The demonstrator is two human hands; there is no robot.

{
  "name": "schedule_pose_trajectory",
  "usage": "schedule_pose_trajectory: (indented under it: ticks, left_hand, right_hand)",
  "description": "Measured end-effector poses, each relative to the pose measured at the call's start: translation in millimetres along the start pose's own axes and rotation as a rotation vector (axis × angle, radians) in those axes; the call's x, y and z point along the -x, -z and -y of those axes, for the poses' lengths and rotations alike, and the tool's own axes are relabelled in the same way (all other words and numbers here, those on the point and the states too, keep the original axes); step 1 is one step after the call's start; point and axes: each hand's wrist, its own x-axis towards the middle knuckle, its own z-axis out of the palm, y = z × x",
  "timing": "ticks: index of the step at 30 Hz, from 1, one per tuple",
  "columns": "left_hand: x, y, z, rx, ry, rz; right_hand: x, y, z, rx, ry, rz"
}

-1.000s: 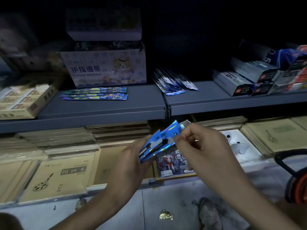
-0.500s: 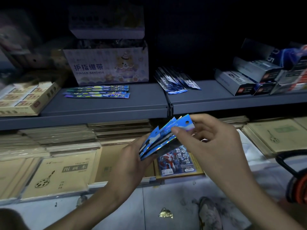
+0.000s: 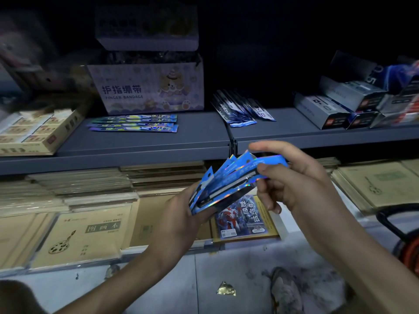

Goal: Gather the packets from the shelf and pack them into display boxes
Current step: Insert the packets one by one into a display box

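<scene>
I hold the fan of packets (image 3: 227, 183) just below the shelf (image 3: 145, 143) edge. My left hand (image 3: 179, 217) grips its lower end while my right hand (image 3: 301, 182) pinches the top one, probably to square the stack for boxing. They are slim and glossy blue, with rainbow glints. Spare packets (image 3: 133, 123) lie up on the shelf.

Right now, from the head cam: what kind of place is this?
Probably a stationery shop or its stockroom: grey metal shelving carries a Finger Bandage display box, wrapped drawing books fill the tier below, and the left hand and right hand hold a fan of blue packets.
</scene>
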Motion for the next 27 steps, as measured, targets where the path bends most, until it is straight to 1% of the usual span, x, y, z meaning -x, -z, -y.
schedule_pose_trajectory:
  ticks: [3, 8, 12, 17, 19, 22, 24, 27]
  left_hand:
    - [-0.5, 1.0, 1.1, 0.023, -0.011, 0.009]
    - [-2.6, 3.1, 5.9, 0.061, 0.023, 0.02]
    - [-1.9, 2.5, 3.8, 0.077, 0.053, 0.068]
    - [-0.3, -1.9, 4.9, 0.095, 0.083, 0.113]
    - [-0.2, -4.0, 7.2, 0.119, 0.099, 0.118]
    - [0.8, -5.7, 7.8, 0.1, 0.116, 0.14]
    - [1.0, -6.6, 7.5, 0.108, 0.124, 0.165]
    - [1.2, -7.7, 8.2, 0.136, 0.131, 0.181]
  right_hand:
    - [0.7, 1.4, 3.2, -0.023, 0.036, 0.02]
    - [2.4, 0.3, 7.0, -0.043, 0.051, 0.149]
    - [3.3, -1.8, 6.9, -0.05, 0.054, 0.149]
    - [2.2, -7.9, 1.2, -0.01, 0.102, 0.22]
    - [2.8, -11.4, -0.2, 0.047, 0.155, 0.175]
    - [1.7, -13.3, -6.0, 0.231, 0.322, 0.055]
    - [1.8, -14.6, -7.6, 0.281, 0.387, 0.055]
    - [4.9, -16.0, -9.0, 0.338, 0.439, 0.089]
